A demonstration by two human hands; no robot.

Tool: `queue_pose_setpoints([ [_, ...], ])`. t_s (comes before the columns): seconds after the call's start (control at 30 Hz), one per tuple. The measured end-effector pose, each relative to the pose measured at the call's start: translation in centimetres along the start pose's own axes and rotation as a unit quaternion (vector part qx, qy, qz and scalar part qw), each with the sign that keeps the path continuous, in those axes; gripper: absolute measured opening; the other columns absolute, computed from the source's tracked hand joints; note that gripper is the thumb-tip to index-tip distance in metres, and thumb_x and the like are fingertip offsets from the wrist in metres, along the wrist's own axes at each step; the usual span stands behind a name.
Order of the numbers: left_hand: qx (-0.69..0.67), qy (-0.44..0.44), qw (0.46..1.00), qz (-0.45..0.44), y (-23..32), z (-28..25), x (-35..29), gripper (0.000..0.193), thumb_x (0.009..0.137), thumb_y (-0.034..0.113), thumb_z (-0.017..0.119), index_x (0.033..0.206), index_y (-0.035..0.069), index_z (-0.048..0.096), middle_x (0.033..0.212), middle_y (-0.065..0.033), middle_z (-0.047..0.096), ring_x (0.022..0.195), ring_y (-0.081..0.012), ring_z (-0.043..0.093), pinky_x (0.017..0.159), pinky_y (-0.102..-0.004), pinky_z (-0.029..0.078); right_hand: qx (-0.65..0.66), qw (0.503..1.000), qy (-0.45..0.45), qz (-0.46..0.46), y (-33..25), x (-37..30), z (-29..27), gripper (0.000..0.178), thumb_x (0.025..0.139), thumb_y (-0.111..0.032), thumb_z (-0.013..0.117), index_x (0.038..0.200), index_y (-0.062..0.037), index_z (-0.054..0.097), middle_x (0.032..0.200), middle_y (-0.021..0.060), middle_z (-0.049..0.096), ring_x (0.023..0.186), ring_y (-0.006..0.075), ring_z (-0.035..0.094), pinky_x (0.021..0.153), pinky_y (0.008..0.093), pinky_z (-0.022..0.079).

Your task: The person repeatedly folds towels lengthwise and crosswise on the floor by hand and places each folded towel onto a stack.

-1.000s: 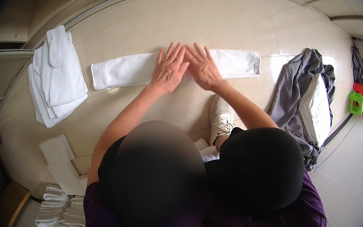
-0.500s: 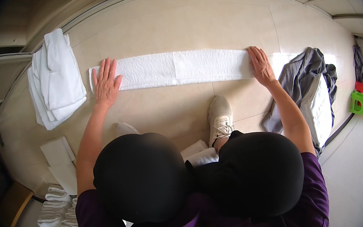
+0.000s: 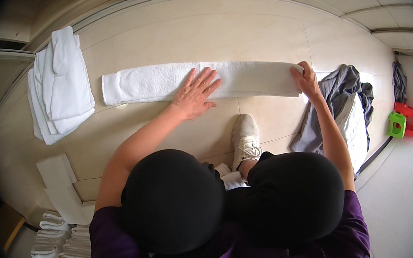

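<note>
Left hand (image 3: 192, 99) moved inward, fingers spread (on towel (image 3: 254, 78)), right hand (image 3: 307, 81) pinching its end

"What's worn behind the grip of the right hand (image 3: 307, 83)?"
"Past a bare forearm (image 3: 330, 126), a short purple sleeve (image 3: 352, 214)."
"And left of that grip?"
"A cream lace-up shoe (image 3: 245, 137); farther back, rounded black-clad knees (image 3: 174, 205)."
</note>
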State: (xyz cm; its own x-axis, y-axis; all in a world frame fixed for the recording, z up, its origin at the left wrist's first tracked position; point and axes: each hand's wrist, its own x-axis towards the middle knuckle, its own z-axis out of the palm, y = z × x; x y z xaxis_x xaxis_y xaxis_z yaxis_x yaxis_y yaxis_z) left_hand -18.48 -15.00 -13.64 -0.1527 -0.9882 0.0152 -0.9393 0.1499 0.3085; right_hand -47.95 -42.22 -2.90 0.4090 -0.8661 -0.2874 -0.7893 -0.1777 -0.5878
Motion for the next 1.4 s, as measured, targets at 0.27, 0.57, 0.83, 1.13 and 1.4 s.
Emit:
queue_pose_setpoints([
  [0.27,-0.809,0.077,0.526,-0.250,0.4,-7.5,0.2,0.063,0.102,0.056,0.056,0.141,0.007,0.054,0.129,-0.0105,0.064,0.118,-0.0209,0.063,0.105,-0.0405,0.049,0.070,0.982,-0.094,-0.149,-18.6,-7.9,5.5,0.037,0.096,-0.030,0.070,0.117,-0.0013,0.059,0.076,0.0193,0.070,0.067,0.0274,0.071,0.063,0.0403,0.056],
  [0.57,-0.696,0.134,0.569,-0.417,-3.3,-3.2,-0.4,0.046,0.090,0.020,0.076,0.127,0.001,0.056,0.113,-0.0055,0.066,0.102,-0.0161,0.064,0.088,-0.0365,0.054,0.059,0.970,0.048,-0.231,-8.2,2.5,15.1,0.020,0.100,-0.020,0.058,0.113,-0.0063,0.067,0.091,0.0093,0.072,0.091,0.0280,0.059,0.086,0.0424,0.047],
  [0.83,-0.611,0.169,0.645,-0.427,-3.8,0.0,-0.2,0.046,0.089,0.022,0.077,0.124,0.001,0.055,0.109,-0.0074,0.065,0.098,-0.0173,0.061,0.085,-0.0348,0.051,-0.100,0.937,0.132,-0.306,-7.2,1.9,20.4,0.008,0.098,-0.015,0.055,0.094,-0.0094,0.058,0.085,0.0080,0.066,0.092,0.0303,0.054,0.088,0.0464,0.037],
  [1.13,-0.114,0.160,0.976,-0.092,2.6,-3.0,-1.3,0.063,0.089,0.010,0.068,0.146,0.003,0.042,0.153,-0.0168,0.041,0.138,-0.0295,0.045,0.116,-0.0489,0.033,-0.187,0.949,0.039,-0.250,-6.7,0.7,19.9,0.018,0.094,-0.021,0.058,0.105,-0.0070,0.057,0.098,0.0147,0.063,0.098,0.0341,0.057,0.087,0.0484,0.040],
  [1.4,-0.132,-0.002,0.985,-0.113,3.4,-2.3,-4.7,0.106,0.082,0.037,0.079,0.162,0.002,0.019,0.171,-0.0128,0.015,0.160,-0.0253,0.005,0.128,-0.0481,0.000,-0.002,0.887,-0.457,0.070,-6.7,0.3,15.6,0.043,0.083,-0.044,0.079,0.095,-0.0025,0.076,0.084,0.0057,0.069,0.070,0.0174,0.062,0.064,0.0325,0.052],
])
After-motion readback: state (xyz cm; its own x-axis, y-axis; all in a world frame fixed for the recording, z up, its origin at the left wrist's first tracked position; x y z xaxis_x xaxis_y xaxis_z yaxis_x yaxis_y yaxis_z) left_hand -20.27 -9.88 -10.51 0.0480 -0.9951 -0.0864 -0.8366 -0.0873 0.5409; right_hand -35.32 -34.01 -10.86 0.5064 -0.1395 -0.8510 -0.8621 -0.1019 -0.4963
